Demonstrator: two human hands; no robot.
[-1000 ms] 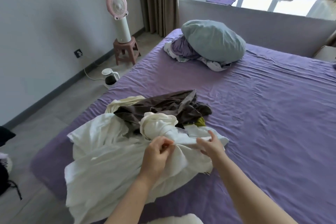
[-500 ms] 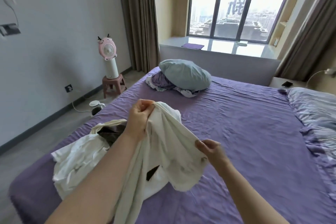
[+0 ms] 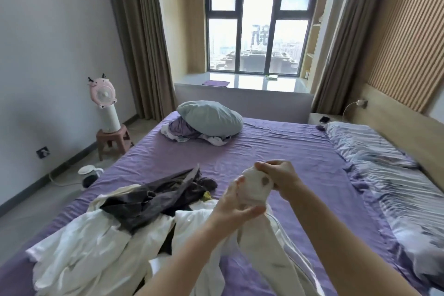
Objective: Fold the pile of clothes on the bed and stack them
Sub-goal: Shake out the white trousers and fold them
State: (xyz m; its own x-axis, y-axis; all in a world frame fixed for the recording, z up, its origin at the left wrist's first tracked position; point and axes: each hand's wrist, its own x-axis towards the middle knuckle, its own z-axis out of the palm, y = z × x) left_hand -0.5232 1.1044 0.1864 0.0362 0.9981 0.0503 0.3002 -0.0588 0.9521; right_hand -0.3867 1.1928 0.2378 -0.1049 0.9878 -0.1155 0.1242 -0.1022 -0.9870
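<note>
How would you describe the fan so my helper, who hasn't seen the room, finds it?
Look left of the purple bed, along the white wall. On a small pink stool stands the fan: pink, round, with little antlers, on a white cylinder base.

Two bare forearms reach out from the bottom of the view, uncovered along all of their visible length; no sleeve edge shows. The bare left hand (image 3: 234, 209) and the bare right hand (image 3: 280, 175) carry no visible ring, watch, bracelet or glove. The left hand's nails cannot be made out. The rest of the person lies outside the view.
</note>
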